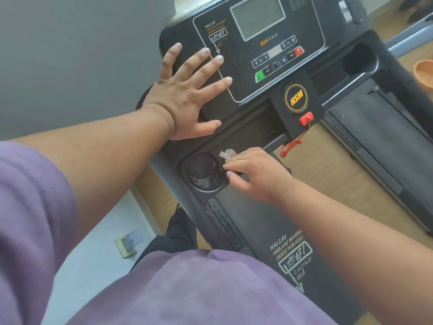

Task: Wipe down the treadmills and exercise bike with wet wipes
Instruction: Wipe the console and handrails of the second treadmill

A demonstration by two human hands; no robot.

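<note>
A purple sleeve fills the lower left corner, cut off by the frame edge, and the same purple shirt covers the bottom of the view, hiding the person's body and most of the legs. Beside the sleeve, on the pale floor, lies a small tan-edged object too blurred to identify.

The left hand lies flat on the left part of the treadmill console, fingers straight and spread, palm down, holding nothing. Its thumb reaches toward the lower edge of the console.

Below it sits a round cup holder in the black tray — its bottom looks dusty or speckled, though the detail is soft. Just right of the cup holder, the right hand has its fingers curled over a wet wipe, pressing it on the tray at the holder's rim. Only a small crumpled white tuft of the wipe shows past the fingertips; the rest is hidden under the hand.

Further right, the console carries a grey display, rows of buttons whose labels are hard to read, a yellow-ringed HSM badge, and a red safety key with a red cord hanging down. The treadmill belt runs off the right edge, where an orange bowl-like object is cut off.
</note>
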